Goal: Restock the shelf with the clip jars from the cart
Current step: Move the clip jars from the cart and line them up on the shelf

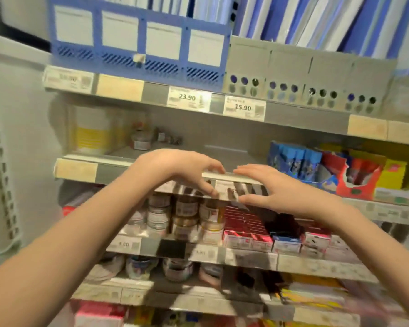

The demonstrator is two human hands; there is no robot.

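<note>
Both my hands hover in front of the middle shelf's front edge point(80, 171). My left hand point(182, 169) has loosely curved fingers pointing right and down and holds nothing. My right hand point(267, 187) is spread, thumb below and fingers above, also with nothing in it. A small clip jar point(141, 140) stands far back on the left of that shelf, with tiny items beside it. Stacked clip jars point(185, 218) fill the shelf below, under my hands. The cart is out of view.
Blue file boxes point(137, 43) and grey file boxes point(305, 74) stand on the top shelf. Blue, red and yellow packs point(354, 175) fill the right of the middle shelf. Red boxes point(243, 230) sit beside the stacked jars. A white container point(92, 131) stands at the back left.
</note>
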